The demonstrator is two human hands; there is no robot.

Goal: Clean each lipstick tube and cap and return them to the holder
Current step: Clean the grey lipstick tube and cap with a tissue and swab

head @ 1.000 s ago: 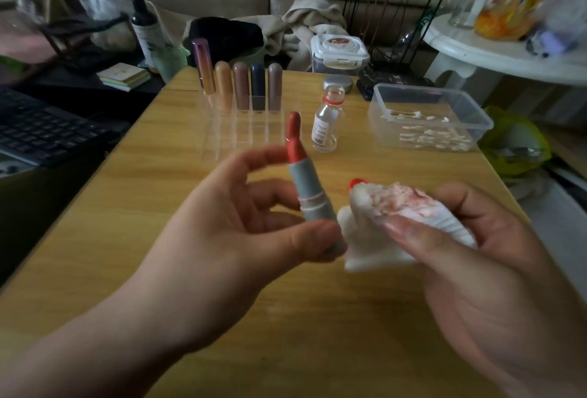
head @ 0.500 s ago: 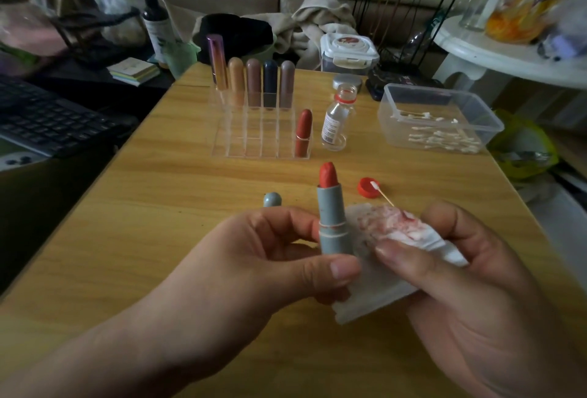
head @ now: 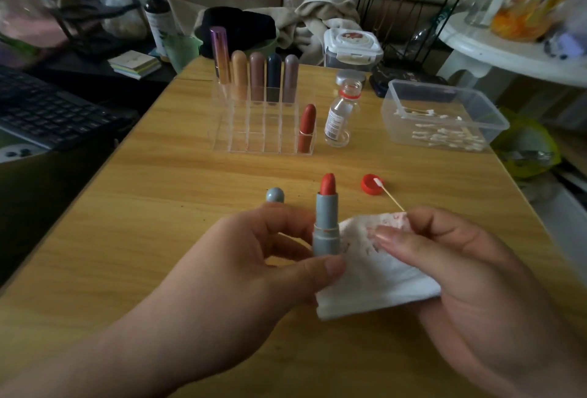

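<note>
Left of the desk [head: 158, 207], a dark keyboard [head: 47, 111]. Behind it, a stack of notes [head: 135, 64], a pump bottle [head: 158, 19] and a green cup [head: 182, 49]. At the far edge, a black cloth [head: 238, 24], a beige towel [head: 320, 13] and a white lidded box [head: 352, 46]. Further right, a wire stand [head: 409, 0], a white table [head: 508, 54] and, lower down, a yellow bag [head: 527, 149].

No lettering is legible: the print on the small glass bottle [head: 339, 114] label and the red emblem on the white box lid [head: 352, 41] blur beyond reading.
</note>
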